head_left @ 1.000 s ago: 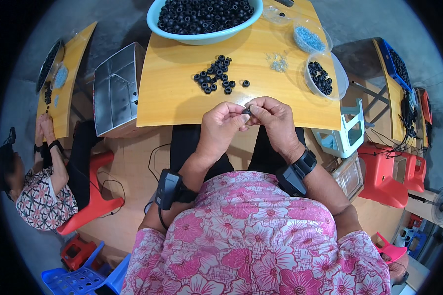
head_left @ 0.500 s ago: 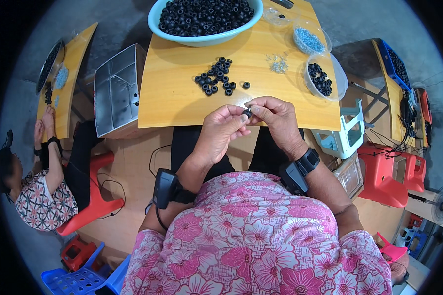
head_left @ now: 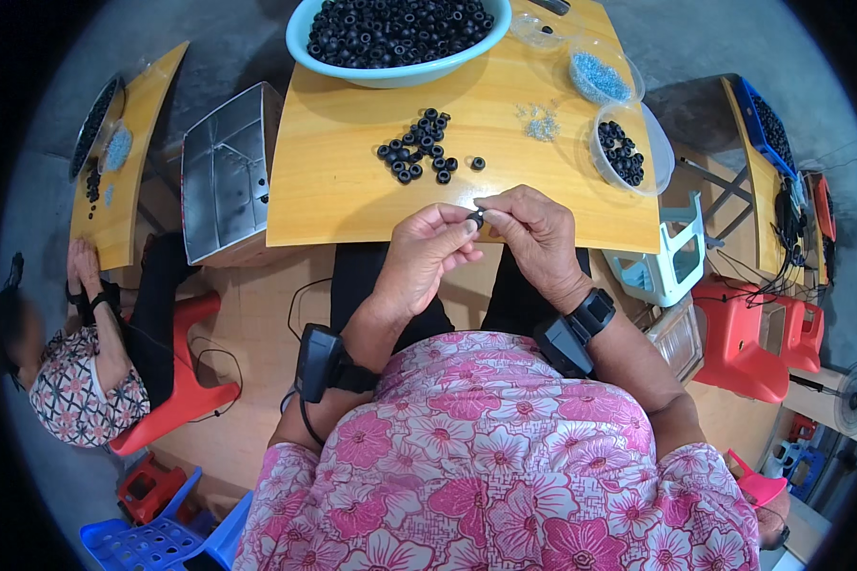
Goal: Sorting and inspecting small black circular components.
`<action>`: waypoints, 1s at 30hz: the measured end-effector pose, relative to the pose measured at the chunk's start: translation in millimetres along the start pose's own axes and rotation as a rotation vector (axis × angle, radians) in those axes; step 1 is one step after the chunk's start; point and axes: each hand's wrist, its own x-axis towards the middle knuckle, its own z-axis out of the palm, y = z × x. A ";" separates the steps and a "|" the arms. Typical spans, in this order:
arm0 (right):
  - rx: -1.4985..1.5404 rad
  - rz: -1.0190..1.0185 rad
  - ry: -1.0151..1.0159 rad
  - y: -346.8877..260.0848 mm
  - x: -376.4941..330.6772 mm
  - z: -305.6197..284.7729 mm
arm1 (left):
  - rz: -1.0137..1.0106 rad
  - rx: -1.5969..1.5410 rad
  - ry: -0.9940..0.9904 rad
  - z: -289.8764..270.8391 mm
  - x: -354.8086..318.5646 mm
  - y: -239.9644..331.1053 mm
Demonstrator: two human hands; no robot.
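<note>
Just above the near edge of the table, my two hands meet at their fingertips. My left hand point(head_left: 425, 255) is closed, pinching a small black ring-shaped part point(head_left: 476, 218) between thumb and fingers. Thumb and forefinger of my right hand point(head_left: 535, 235) are pressed together at the top of that part; a tiny pale spot shows there, too small to name. Beyond my hands lies a loose cluster of black ring-shaped parts point(head_left: 417, 147), with a single black ring point(head_left: 478, 164) apart on its right.
A light-blue basin point(head_left: 395, 79) heaped with black rings stands at the back of the wooden table point(head_left: 324, 205). To the right are small clear pieces point(head_left: 541, 124), a tub of blue pieces point(head_left: 600, 78) and a tub of black rings point(head_left: 621, 155). Another person point(head_left: 90, 376) sits at a table on the left.
My right fingers have shifted slightly at the part; my left hand keeps its pinch. The person on the left has drawn their hands back to their table's edge.
</note>
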 end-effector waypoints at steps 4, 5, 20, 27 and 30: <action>0.138 0.095 -0.022 4.7 -2.4 -1.3 | 0.000 -0.017 -0.017 -1.5 -1.6 1.3; 0.123 0.052 -0.032 4.6 -1.7 -2.5 | 0.000 -0.017 -0.016 -2.3 -1.9 1.3; 0.119 0.116 -0.016 -6.4 -3.3 0.2 | 0.078 0.100 -0.001 -1.1 -3.3 0.9; 0.225 0.178 -0.074 -6.1 -1.5 -2.5 | 0.077 0.110 -0.013 -4.1 -4.3 2.1; 0.397 0.356 -0.142 -2.5 2.5 -5.3 | 0.077 0.126 -0.011 -4.9 -4.8 2.6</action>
